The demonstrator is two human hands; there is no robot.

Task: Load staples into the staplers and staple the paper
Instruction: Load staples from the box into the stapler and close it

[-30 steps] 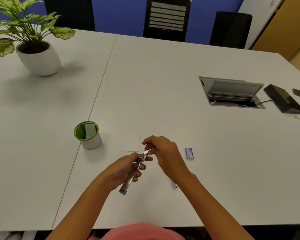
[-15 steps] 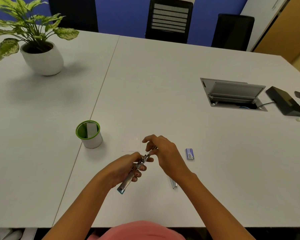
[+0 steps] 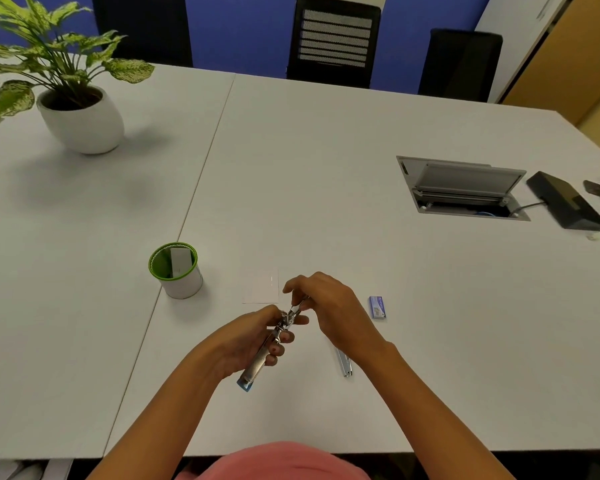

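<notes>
My left hand grips a silver stapler with a blue end, held above the white table near its front edge. My right hand pinches the stapler's opened metal part at the far tip. A small white paper lies flat just beyond my hands. A small blue staple box lies to the right of my right hand. A second silver stapler piece lies on the table under my right wrist, partly hidden.
A green-rimmed white cup with a white object inside stands to the left. A potted plant sits far left. An open cable hatch and a black device are at the right. Chairs stand beyond the table's far edge.
Both hands stay at the stapler; my right fingers have shifted slightly at its tip. The camera view has drifted a little.
</notes>
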